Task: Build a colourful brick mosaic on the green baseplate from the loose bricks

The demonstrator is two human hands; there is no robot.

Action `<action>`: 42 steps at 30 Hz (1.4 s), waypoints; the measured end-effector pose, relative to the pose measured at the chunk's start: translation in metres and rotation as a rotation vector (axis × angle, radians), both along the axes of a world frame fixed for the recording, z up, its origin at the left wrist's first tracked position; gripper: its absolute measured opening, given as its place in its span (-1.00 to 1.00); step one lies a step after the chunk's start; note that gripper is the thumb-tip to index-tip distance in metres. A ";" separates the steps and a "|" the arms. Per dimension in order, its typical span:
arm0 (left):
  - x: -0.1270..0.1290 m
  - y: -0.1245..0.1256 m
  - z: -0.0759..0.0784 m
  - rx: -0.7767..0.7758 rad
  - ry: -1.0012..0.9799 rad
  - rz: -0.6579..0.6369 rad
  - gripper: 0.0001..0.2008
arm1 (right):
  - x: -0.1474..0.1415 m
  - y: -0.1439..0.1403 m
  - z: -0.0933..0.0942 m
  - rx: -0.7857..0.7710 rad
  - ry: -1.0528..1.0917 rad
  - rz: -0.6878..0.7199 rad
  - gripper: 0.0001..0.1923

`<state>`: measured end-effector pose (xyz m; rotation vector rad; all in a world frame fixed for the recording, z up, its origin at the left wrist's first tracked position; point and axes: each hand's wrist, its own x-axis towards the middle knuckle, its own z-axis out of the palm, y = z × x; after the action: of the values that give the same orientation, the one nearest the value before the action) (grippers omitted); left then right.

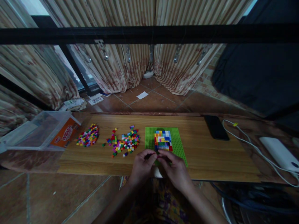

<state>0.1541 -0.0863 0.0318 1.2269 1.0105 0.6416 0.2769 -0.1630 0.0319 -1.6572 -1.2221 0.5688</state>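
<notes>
My left hand and my right hand meet at the near edge of a green studded baseplate. Thumbs and forefingers of both are closed in a pinch, fingertips almost touching. Something tiny and dark seems to sit between them, mostly hidden by the fingers. Just beyond the fingertips, a block of small multicoloured toy bricks is built up on the baseplate in white, blue, yellow and red. To the left of the baseplate lies a loose spread of toy bricks, and farther left a denser pile of bricks.
The wooden board carries all this. A clear plastic bin with an orange label stands at the left end. A black phone lies at the right, near a white cable and a white power bank. A dark rail crosses beyond.
</notes>
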 end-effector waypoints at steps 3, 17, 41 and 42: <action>0.010 0.008 -0.005 -0.038 -0.033 0.007 -0.75 | 0.010 0.010 0.001 0.026 -0.087 0.035 -0.79; 0.028 0.037 -0.012 -0.048 -0.056 0.135 -0.77 | 0.015 0.051 -0.006 -0.019 -0.383 -0.209 -0.81; 0.024 0.038 -0.021 0.623 0.263 -0.139 -0.66 | 0.013 0.055 -0.017 -0.032 -0.709 -0.121 -0.77; 0.023 0.038 -0.022 0.651 0.285 -0.149 -0.66 | 0.012 0.055 -0.018 -0.036 -0.724 -0.113 -0.77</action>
<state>0.1776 -0.0484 0.0102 1.9902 0.9580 0.7171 0.2891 -0.1083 0.0143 -2.0266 -1.6059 -0.1085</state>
